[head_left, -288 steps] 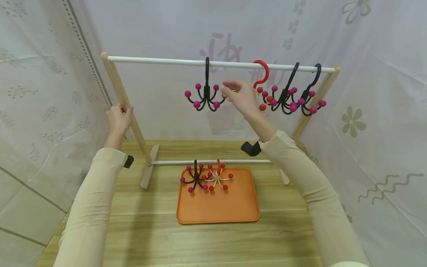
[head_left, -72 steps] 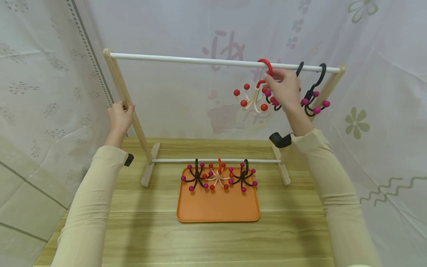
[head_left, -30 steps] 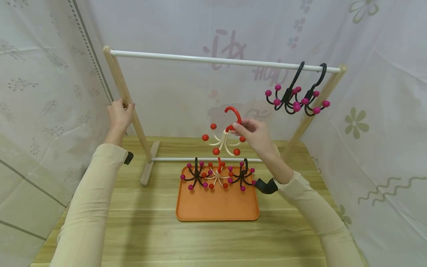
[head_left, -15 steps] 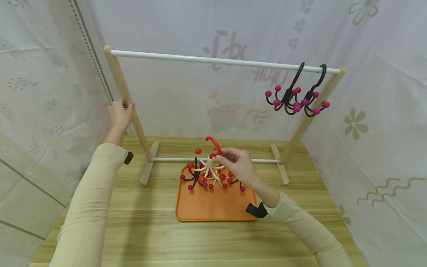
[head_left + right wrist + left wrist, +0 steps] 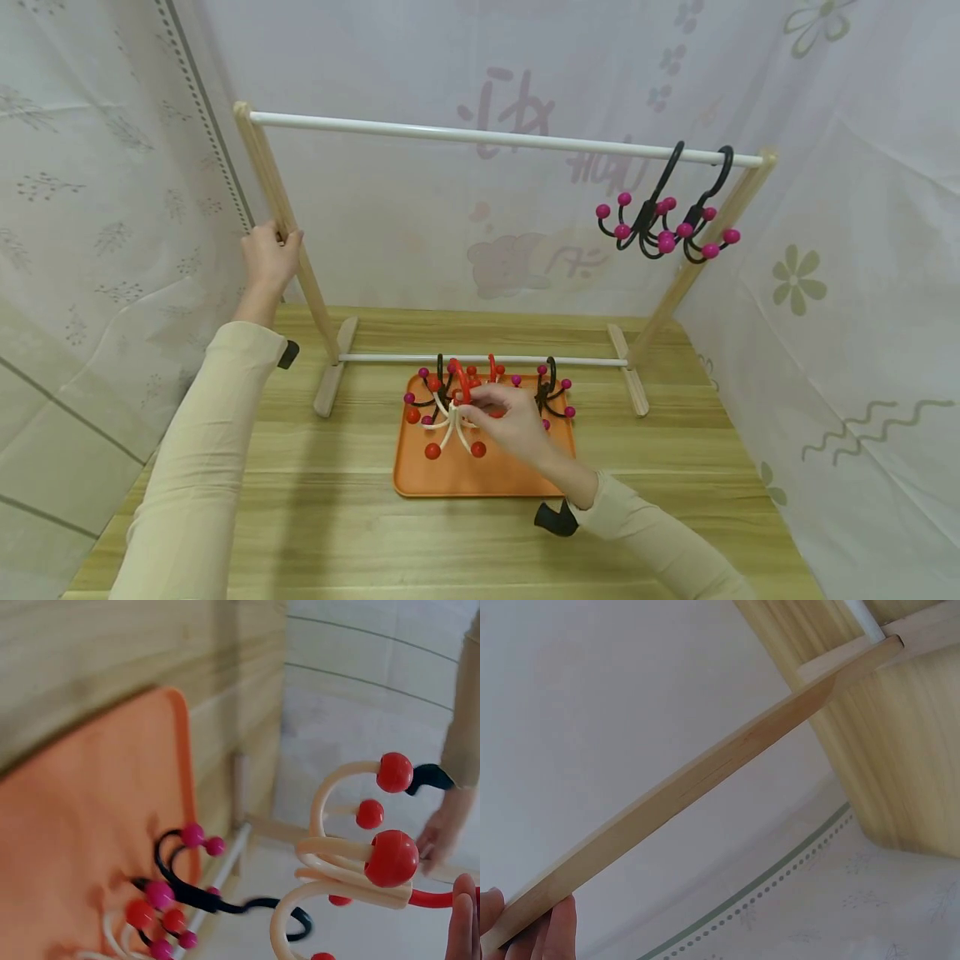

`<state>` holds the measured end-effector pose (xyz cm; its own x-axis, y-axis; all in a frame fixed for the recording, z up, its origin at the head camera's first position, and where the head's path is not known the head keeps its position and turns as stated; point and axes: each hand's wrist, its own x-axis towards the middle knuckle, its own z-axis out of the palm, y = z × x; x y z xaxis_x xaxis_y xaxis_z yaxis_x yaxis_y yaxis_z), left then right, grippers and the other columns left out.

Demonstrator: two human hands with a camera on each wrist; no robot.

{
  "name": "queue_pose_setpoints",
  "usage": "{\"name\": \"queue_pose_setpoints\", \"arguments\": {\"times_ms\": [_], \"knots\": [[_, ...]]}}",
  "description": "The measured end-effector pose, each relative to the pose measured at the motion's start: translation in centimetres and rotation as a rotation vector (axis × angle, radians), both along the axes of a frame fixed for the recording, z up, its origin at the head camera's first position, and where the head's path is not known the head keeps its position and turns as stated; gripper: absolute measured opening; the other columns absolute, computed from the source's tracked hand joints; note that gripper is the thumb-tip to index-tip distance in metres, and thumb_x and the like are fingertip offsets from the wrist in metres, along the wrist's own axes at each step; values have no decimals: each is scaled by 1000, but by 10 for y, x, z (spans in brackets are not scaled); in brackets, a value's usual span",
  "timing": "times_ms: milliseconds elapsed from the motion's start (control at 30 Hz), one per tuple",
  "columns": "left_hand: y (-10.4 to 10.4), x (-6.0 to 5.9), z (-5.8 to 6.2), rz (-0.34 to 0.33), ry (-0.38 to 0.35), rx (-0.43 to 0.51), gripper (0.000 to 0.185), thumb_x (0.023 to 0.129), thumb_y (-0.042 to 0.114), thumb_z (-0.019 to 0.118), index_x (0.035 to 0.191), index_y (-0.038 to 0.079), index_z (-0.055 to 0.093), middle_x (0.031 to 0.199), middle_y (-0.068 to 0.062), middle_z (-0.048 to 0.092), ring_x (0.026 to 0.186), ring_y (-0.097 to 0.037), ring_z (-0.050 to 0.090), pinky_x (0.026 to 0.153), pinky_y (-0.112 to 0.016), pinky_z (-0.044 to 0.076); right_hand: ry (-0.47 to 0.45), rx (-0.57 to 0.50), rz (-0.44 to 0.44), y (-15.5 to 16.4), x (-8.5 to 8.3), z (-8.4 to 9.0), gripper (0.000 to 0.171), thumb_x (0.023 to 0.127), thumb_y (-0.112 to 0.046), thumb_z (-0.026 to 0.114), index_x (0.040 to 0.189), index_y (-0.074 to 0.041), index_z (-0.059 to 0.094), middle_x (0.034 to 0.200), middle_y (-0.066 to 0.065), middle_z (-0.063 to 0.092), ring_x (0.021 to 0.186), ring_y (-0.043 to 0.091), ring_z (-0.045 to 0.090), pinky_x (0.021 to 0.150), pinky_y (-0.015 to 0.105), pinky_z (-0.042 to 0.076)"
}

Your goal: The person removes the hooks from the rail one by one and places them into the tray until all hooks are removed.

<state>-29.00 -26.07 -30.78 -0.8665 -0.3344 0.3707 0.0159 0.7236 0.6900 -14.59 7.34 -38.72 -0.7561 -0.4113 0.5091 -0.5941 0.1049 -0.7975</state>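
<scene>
Your right hand (image 5: 513, 427) pinches the red-and-cream multi-prong hook (image 5: 455, 417) by its stem, fingers curled around it, over the left half of the orange tray (image 5: 487, 479). The red top loop tilts to the left; the cream prongs with red ball tips fan out below and to the left, the lowest balls close to the tray floor. Whether they touch it, you cannot tell. In the right wrist view the hook (image 5: 352, 862) shows close up, with a fingertip (image 5: 461, 919) at the lower right edge beside its red stem.

Your left hand (image 5: 268, 258) grips the left wooden upright (image 5: 281, 217) of the rack, fingers wrapped around the slat; the left wrist view shows fingertips (image 5: 555, 934) pressed against the slat (image 5: 697, 780).

On the far part of the tray lie more hooks: a black hook with magenta balls (image 5: 435, 392) at the left, another black one (image 5: 551, 396) at the right, and a red-tipped one between them, partly hidden by your hand.

Two black hooks with magenta balls (image 5: 663, 221) hang side by side at the right end of the white top rail (image 5: 450, 133). The rack stands on a wooden table (image 5: 337, 533).
</scene>
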Motion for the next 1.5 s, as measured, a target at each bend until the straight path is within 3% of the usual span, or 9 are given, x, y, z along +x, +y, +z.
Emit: {"name": "queue_pose_setpoints", "arguments": {"times_ms": [267, 433, 667, 867, 1167, 1500], "knots": [[1, 0, 1, 8, -12, -5, 29, 93, 17, 41, 89, -10, 50, 94, -29, 55, 82, -34, 50, 67, -41, 40, 64, 1, -3, -12, 4, -30, 11, 73, 9, 66, 82, 8, 62, 74, 16, 63, 64, 22, 61, 59, 25, 49], [1, 0, 1, 12, -16, -7, 30, 93, 17, 41, 91, -11, 50, 95, -30, 55, 84, -35, 50, 68, -41, 41, 53, -10, 17, -20, 3, -49, 10, 75, 7, 65, 84, 6, 61, 76, 16, 64, 66, 21, 62, 60, 25, 49], [1, 0, -1, 12, -19, -7, 30, 94, 19, 40, 88, -9, 50, 88, -26, 53, 78, -31, 45, 60, -36, 36, 55, -2, -12, -28, 3, -67, 9, 76, 4, 65, 85, 5, 62, 77, 13, 63, 68, 17, 61, 61, 24, 49], [1, 0, -1, 13, -22, -6, 31, 94, 20, 40, 90, -9, 50, 91, -27, 54, 80, -31, 47, 61, -36, 37, 77, -7, -41, -35, 3, -76, 11, 74, 6, 66, 83, 6, 61, 76, 14, 63, 68, 19, 61, 62, 21, 48], [1, 0, 0, 9, -35, 2, 33, 94, 22, 39, 90, -9, 50, 96, -28, 54, 83, -33, 49, 65, -39, 39, 64, -16, 26, -41, 6, -81, 11, 75, 8, 65, 84, 3, 61, 78, 16, 63, 68, 20, 62, 62, 22, 49], [1, 1, 0, 11, -45, -5, 31, 94, 21, 40, 89, -8, 50, 97, -28, 55, 81, -32, 50, 65, -38, 40, 51, -13, -54, -43, 14, -88, 10, 75, 5, 66, 84, 2, 61, 79, 13, 62, 69, 21, 61, 63, 26, 49]]}}
